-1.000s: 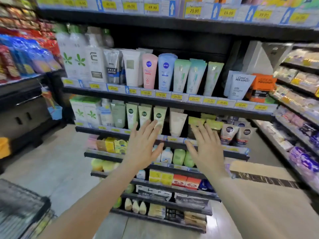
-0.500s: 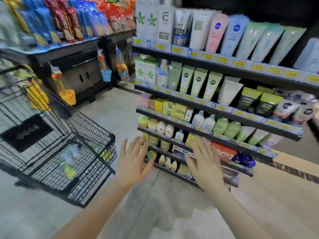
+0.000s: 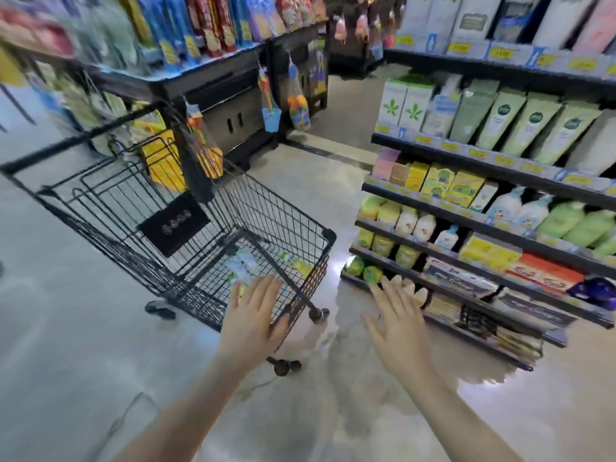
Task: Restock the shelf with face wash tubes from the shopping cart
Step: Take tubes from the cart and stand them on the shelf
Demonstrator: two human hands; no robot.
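A black wire shopping cart (image 3: 110, 208) stands on the floor at the left. On its bottom lie a few pale green and white face wash tubes (image 3: 245, 266), blurred. My left hand (image 3: 255, 318) is open, fingers spread, over the cart's near corner and holds nothing. My right hand (image 3: 398, 331) is open and empty too, hanging over the floor in front of the lowest shelf boards. The shelf (image 3: 493, 161) on the right carries rows of green face wash tubes (image 3: 530, 126).
Boxes, bottles and soap packs fill the lower boards of the right shelf (image 3: 466, 235). A second rack with snack bags (image 3: 213, 25) and hanging toys (image 3: 296, 98) stands behind the cart. Grey floor (image 3: 83, 345) stretches left and in front of me.
My view has swung left and down from the shelf to the cart. Both open hands dropped from shelf height; the left one now reaches over the cart's near corner.
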